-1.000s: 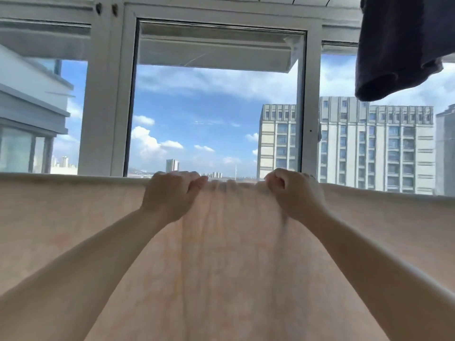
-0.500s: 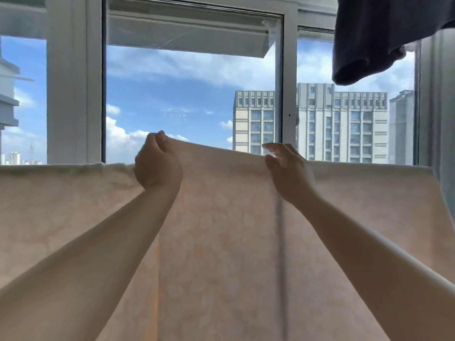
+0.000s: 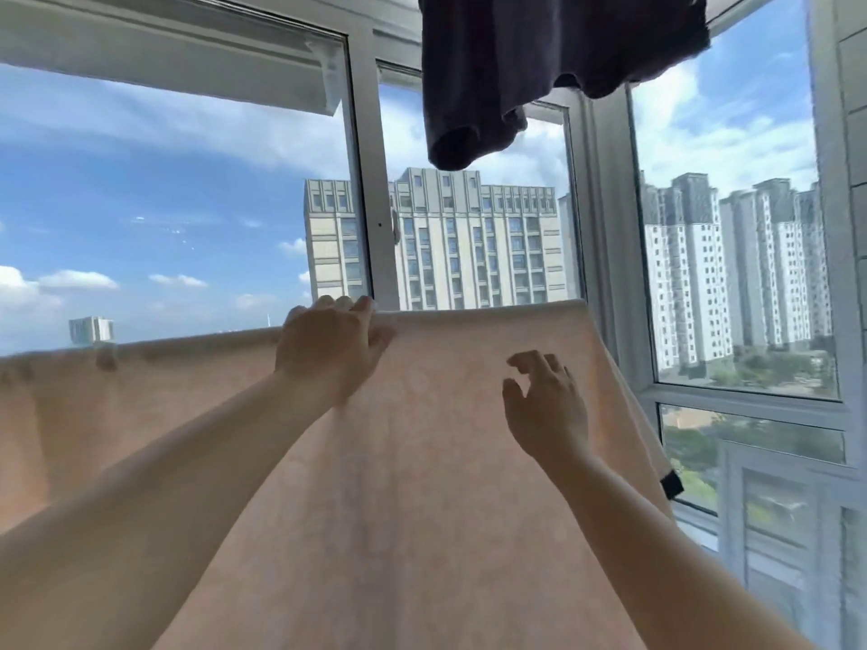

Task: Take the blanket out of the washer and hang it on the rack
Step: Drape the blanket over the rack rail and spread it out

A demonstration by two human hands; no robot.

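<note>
Hanging step, late stage. One peach blanket (image 3: pixel 422 462) fills the lower frame, its top edge draped across mid-frame; the rack itself is hidden. Left hand (image 3: pixel 328 354) at centre grasps that top edge. Right hand (image 3: pixel 544 405), right of centre, is released, fingers loosely curled, just off the cloth. One dark garment (image 3: pixel 539 63) hangs at upper right. Next move, likely: smooth the right-hand part flat.

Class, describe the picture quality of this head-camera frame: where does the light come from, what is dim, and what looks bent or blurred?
Head view: daylight comes through the windows, backlighting the blanket and leaving both forearms dim; the dark garment is near silhouette; the wide lens bows the window frames; the right hand is slightly blurred.
</note>
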